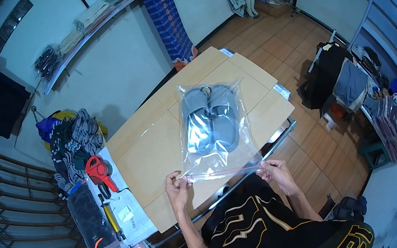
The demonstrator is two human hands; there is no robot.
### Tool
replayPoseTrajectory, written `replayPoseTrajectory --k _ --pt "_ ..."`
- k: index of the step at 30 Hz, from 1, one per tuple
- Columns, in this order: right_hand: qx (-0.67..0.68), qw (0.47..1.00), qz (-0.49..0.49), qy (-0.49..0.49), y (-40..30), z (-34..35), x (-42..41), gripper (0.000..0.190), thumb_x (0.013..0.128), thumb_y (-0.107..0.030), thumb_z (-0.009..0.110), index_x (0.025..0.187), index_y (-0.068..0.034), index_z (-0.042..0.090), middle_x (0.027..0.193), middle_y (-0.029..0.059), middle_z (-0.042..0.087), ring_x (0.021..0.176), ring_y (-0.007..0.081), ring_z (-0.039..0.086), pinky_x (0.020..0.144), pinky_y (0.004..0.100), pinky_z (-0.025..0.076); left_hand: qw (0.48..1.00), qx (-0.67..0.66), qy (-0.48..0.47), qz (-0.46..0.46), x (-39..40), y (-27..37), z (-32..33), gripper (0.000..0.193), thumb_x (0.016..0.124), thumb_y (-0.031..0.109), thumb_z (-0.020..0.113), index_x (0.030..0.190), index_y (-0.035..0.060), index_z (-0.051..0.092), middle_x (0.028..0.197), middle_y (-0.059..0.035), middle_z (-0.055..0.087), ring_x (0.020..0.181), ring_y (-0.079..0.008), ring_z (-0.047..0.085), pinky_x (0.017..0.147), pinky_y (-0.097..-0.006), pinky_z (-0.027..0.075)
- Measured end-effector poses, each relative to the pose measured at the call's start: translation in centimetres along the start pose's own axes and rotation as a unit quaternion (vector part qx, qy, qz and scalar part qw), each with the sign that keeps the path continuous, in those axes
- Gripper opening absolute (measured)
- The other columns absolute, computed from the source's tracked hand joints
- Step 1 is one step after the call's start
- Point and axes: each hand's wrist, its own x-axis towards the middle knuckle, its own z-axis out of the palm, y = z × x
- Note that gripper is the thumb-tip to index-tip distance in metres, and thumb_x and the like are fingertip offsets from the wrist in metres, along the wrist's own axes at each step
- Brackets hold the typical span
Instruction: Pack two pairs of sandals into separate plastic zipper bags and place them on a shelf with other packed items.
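Observation:
A pair of grey slide sandals lies inside a clear plastic zip bag on the light wooden table. The bag's opening, with a red zip strip, faces me at the table's near edge. My left hand pinches the left corner of that strip between thumb and fingers. At the right corner, my right hand grips the bag in the same way. The strip is stretched straight between both hands. A dark ring-like part shows between the sandals' far ends.
On a white side surface at left lie a red tape dispenser, black-handled scissors, a yellow cylindrical tool and a dark packaged item. Patterned fabric items are piled behind. A metal rail runs along the table's near edge.

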Motion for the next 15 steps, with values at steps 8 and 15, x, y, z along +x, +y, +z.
replayPoseTrajectory --k 8,15 --pt "-0.088 0.983 -0.133 0.091 -0.2 -1.0 4.5 0.024 0.092 -0.023 0.069 0.094 0.001 0.066 0.079 0.0049 0.068 0.067 0.0090 0.063 0.056 0.0237 0.048 0.964 0.223 0.087 0.116 1.6 3.4 0.3 0.041 0.088 0.009 0.070 0.122 -0.0016 0.050 0.092 -0.0123 0.068 0.077 -0.0145 0.064 0.073 -0.0287 0.054" --pt "-0.073 0.971 -0.200 0.106 -3.1 2.5 9.8 0.050 0.084 -0.016 0.075 0.121 0.008 0.050 0.107 0.0205 0.066 0.093 0.0214 0.066 0.082 0.0307 0.053 0.987 0.142 -0.003 0.081 6.8 4.1 1.8 0.059 0.084 0.011 0.075 0.132 -0.0007 0.044 0.118 -0.0186 0.060 0.101 -0.0183 0.061 0.089 -0.0316 0.052"
